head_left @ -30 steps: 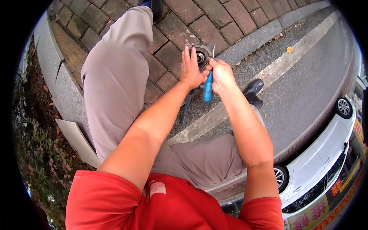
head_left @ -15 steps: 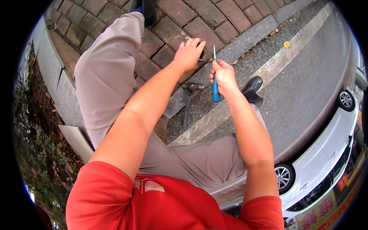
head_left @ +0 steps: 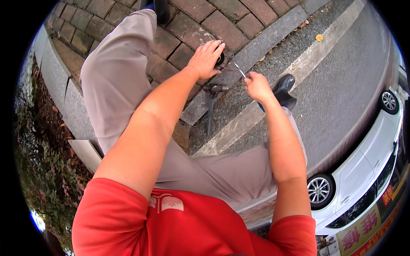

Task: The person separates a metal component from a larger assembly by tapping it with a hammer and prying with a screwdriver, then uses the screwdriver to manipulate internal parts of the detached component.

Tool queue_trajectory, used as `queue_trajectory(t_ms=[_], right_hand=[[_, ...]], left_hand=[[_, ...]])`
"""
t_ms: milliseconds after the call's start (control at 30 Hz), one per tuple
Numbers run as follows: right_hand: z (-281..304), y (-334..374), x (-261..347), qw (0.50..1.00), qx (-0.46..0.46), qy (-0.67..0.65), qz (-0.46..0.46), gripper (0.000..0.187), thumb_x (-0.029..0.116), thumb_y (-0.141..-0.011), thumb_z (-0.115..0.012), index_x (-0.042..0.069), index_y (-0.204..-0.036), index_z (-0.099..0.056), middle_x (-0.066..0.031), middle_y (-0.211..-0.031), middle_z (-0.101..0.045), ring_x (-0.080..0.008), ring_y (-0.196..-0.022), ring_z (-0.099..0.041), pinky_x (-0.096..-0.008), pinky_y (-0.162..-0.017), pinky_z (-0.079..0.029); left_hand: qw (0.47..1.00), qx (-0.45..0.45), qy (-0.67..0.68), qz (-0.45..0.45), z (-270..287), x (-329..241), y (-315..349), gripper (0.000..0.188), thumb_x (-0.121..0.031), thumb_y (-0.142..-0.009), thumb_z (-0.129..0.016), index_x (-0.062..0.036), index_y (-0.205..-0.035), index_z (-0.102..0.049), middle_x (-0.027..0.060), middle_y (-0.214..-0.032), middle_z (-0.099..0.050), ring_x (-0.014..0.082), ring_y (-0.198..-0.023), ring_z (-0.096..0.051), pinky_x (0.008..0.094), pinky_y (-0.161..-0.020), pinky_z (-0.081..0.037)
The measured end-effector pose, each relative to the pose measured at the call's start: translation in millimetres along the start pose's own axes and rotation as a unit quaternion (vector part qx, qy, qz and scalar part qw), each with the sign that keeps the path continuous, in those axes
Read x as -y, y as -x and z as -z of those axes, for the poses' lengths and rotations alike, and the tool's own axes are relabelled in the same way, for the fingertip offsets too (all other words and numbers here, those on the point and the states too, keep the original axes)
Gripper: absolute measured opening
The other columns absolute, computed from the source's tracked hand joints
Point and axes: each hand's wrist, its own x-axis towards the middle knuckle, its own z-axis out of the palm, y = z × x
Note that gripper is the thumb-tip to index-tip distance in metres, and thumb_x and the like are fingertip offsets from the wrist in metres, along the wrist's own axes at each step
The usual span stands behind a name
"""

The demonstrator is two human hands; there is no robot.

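Note:
My left hand (head_left: 206, 60) lies around a round black part (head_left: 220, 59) on the brick paving, its thumb on the near side and its fingers stretched over the far side. The palm hides much of that part, so I cannot tell its exact kind. To the right, my right hand (head_left: 258, 86) is closed round a screwdriver (head_left: 240, 71). Its bright shaft slants up and left toward the round part, with the tip apart from it. A bit of the blue handle shows below the fist. Just nearer lies a hammer (head_left: 215, 88), its head on the kerb.
A grey stone kerb (head_left: 273, 36) separates the brick paving (head_left: 181, 57) from the asphalt road with its pale painted line (head_left: 314, 64). My black shoe (head_left: 284, 91) rests by the right hand. A white car (head_left: 363, 170) stands at the right; shrubs (head_left: 40, 175) grow at the left.
My right hand has moved right and a little nearer, and the screwdriver has swung from upright to slanting left. My left hand has shifted slightly left, showing more of the round black part.

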Motion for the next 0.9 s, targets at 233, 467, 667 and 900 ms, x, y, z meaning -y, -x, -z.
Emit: queue_trajectory(t_ms=[233,467,667,900], right_hand=[[19,14,-23,0.985,0.119,-0.031,-0.118,0.020,0.016,-0.091,-0.065,-0.004,-0.094,-0.068,-0.0198,-0.082,-0.071,-0.0338,-0.082,-0.070,-0.0435,-0.076,-0.052],[-37,-11,-33,0.990,-0.097,0.041,0.095,0.021,0.021,-0.093,-0.062,0.002,-0.100,-0.067,-0.0258,-0.095,-0.068,-0.0451,-0.095,-0.064,-0.0508,-0.083,-0.050],[-69,-41,-35,0.979,-0.116,0.085,0.147,0.022,0.022,-0.096,-0.056,0.002,-0.099,-0.064,-0.0254,-0.097,-0.067,-0.0450,-0.096,-0.063,-0.0523,-0.085,-0.050],[-89,-42,-29,0.979,-0.141,0.018,0.149,0.024,0.023,-0.098,-0.054,0.001,-0.098,-0.064,-0.0241,-0.103,-0.066,-0.0437,-0.099,-0.062,-0.0521,-0.088,-0.049]], left_hand=[[0.998,0.047,0.021,0.021,3,2,1,0.097,-0.023,-0.079,-0.081,-0.0146,-0.156,-0.024,0.0062,-0.163,-0.017,0.0300,-0.152,-0.015,0.0512,-0.121,-0.024],[0.993,0.109,0.052,0.007,10,14,-17,0.102,-0.019,-0.075,-0.084,-0.0103,-0.157,-0.023,0.0079,-0.165,-0.017,0.0345,-0.152,-0.014,0.0443,-0.122,-0.026],[0.990,0.127,0.067,-0.009,12,18,-22,0.105,-0.019,-0.071,-0.087,-0.0097,-0.156,-0.027,0.0105,-0.164,-0.020,0.0359,-0.152,-0.016,0.0421,-0.123,-0.026],[0.994,0.094,0.047,0.021,15,1,-16,0.098,-0.033,-0.073,-0.087,-0.0116,-0.153,-0.035,0.0134,-0.161,-0.028,0.0402,-0.149,-0.022,0.0445,-0.121,-0.029]])
